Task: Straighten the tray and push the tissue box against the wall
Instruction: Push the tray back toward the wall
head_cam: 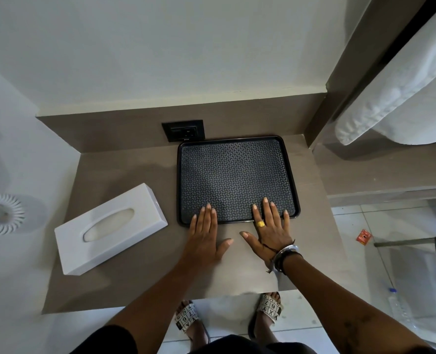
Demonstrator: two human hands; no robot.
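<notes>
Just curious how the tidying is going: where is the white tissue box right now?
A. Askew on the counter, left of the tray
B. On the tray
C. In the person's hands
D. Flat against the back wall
A: the tissue box lies angled on the counter, left of the tray, untouched.

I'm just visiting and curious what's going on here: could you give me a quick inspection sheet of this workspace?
Surface: brown counter, set in a wall corner.
Job's things: black tray near the back wall, looks roughly square to it; white tissue box lying at an angle, apart from the walls.
Clutter: nothing seen on the counter.
Hands: left hand and right hand flat, fingertips on the tray's near edge.
Cables: nothing seen; wall socket behind the tray.
Surroundings: red wrapper and plastic bottle on the floor.
</notes>
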